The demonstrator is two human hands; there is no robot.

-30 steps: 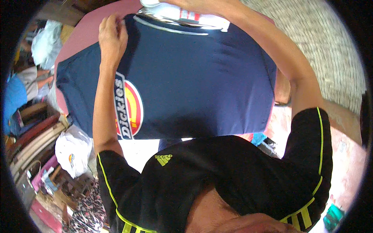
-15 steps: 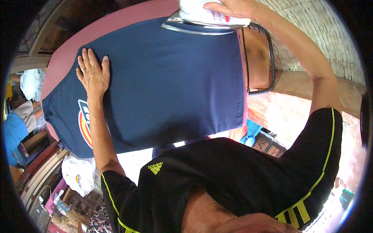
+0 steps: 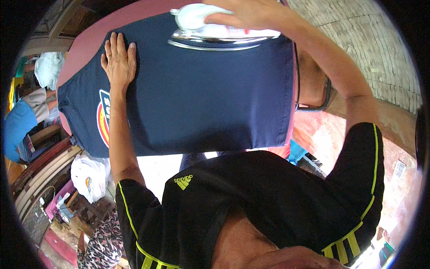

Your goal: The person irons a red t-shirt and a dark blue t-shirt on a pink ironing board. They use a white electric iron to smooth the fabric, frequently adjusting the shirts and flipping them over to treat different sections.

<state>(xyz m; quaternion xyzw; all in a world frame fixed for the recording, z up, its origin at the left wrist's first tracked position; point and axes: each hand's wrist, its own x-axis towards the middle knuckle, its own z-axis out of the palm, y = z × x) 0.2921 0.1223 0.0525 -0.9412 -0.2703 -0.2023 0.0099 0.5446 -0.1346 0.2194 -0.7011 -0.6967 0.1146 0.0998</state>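
Observation:
A dark navy shirt with a colourful printed badge near its left end lies spread over a pink-covered ironing board. Flat on the cloth at the left rests my left hand, its fingers stretched out toward the far edge. My right hand is wrapped round the handle of a white iron at the board's far side. The iron's shiny metal sole plate sits on or just over the shirt; which of these I cannot tell. My fingers on the handle are partly cut off by the top edge.
A black metal frame curves out beyond the board's right end, beside a wooden plank wall. White plastic bags and stacked boards stand at the left. Another person in blue is at the far left. Patterned cloth shows at lower left.
The iron in my right hand has slid left and slightly nearer over the shirt. My left hand stays flat on the cloth. The whole view has shifted a little.

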